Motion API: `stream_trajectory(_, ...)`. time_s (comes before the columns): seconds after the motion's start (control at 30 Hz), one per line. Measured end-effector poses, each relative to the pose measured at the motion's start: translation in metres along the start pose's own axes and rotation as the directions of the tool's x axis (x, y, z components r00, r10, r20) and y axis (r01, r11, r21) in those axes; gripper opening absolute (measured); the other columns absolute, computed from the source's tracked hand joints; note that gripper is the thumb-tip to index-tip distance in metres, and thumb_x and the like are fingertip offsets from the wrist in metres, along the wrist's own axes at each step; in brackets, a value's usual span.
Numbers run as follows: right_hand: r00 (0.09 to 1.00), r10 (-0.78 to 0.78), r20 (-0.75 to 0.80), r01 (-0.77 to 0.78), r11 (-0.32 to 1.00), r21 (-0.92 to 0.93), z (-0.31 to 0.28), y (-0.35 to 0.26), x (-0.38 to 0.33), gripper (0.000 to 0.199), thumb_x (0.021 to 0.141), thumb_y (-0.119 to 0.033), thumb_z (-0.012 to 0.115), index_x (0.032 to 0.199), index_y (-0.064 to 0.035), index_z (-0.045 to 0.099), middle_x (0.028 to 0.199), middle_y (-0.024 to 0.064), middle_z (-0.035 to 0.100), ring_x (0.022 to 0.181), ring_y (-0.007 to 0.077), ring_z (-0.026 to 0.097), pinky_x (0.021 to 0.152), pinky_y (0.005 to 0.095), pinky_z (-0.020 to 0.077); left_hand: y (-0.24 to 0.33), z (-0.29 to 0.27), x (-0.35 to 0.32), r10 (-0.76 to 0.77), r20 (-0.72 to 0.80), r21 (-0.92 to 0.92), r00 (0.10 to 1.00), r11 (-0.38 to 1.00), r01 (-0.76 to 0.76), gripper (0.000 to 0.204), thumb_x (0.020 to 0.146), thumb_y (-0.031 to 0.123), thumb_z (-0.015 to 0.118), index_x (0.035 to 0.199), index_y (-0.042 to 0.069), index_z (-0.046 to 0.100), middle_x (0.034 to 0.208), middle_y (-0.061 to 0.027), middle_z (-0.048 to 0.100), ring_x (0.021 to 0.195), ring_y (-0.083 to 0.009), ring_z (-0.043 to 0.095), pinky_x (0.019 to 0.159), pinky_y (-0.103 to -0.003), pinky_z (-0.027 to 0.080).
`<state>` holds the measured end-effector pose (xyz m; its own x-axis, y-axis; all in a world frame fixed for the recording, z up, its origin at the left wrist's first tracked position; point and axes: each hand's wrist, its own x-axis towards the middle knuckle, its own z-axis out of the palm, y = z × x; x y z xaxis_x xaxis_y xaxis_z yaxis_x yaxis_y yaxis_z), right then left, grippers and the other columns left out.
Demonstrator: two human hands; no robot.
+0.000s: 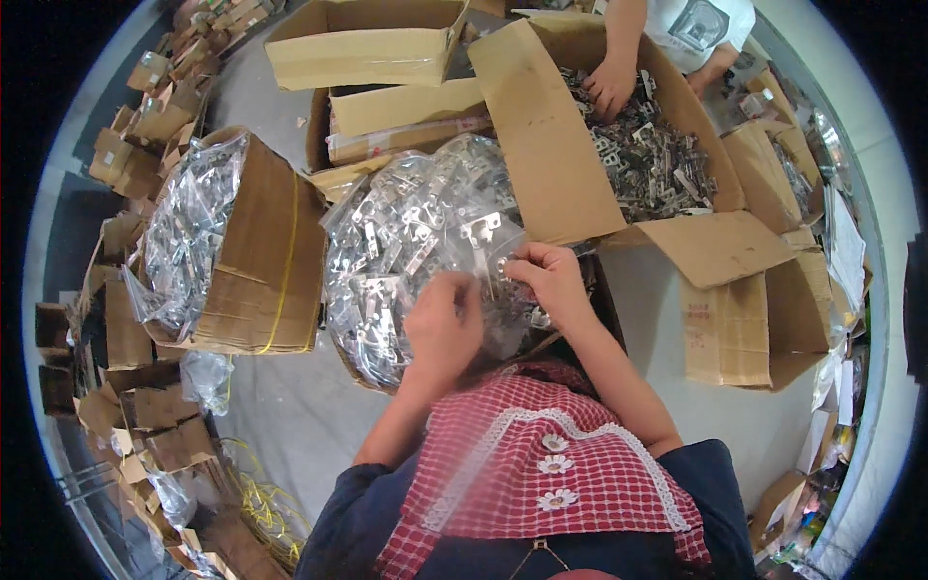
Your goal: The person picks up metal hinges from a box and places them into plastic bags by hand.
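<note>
A clear plastic bag (486,253) with a shiny metal hinge-like part in it is in front of me, above a large heap of similar bagged metal parts (391,227). My right hand (553,280) pinches the right edge of this bag between thumb and fingers. Close to its lower left, my left hand (447,324) is closed, knuckles up; its fingertips are turned away, so what they grip is hidden. Loose metal pieces partly show under my right hand.
Ahead right, a co-worker's hand (612,87) reaches into a carton of loose metal parts (657,164); its raised cardboard flap (551,135) stands beside the heap. A carton of bagged parts (256,246) is at left, an open carton (725,324) at right. Yellow straps (266,507) lie lower left.
</note>
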<state>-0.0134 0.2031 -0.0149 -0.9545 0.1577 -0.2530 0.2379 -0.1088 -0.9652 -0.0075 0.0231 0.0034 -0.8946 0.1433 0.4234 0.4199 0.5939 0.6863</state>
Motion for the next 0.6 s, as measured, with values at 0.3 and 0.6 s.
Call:
stream_trajectory(0.3,0.996,0.017,-0.092,0.003,0.978,0.209,0.010,-0.016,0.004,0.014,0.084,-0.013,0.071,0.075,-0.0035,0.067,0.063,-0.0018,0.058,0.054,0.0070,0.050,0.052,0.0230,0.0359,0.004,0.000,-0.008,0.010,0.062,-0.024,0.998,1.000,-0.009,0.014,0.085,0.008,0.074,0.093,0.006,0.063,0.076,-0.0097,0.065,0.062,-0.0231,0.063,0.057,-0.034,0.050)
stream_trajectory(0.6,0.925,-0.301,0.231,0.380,0.701,-0.603,0.017,-0.011,0.000,0.022,0.089,-0.024,0.062,0.102,-0.0118,0.074,0.093,0.0215,0.070,0.084,0.0386,0.070,0.072,0.0518,0.0537,0.000,0.002,0.001,-0.150,0.078,-0.211,0.986,0.964,0.163,0.015,0.088,0.012,0.073,0.096,0.006,0.061,0.077,-0.0120,0.069,0.063,-0.0238,0.068,0.060,-0.035,0.054)
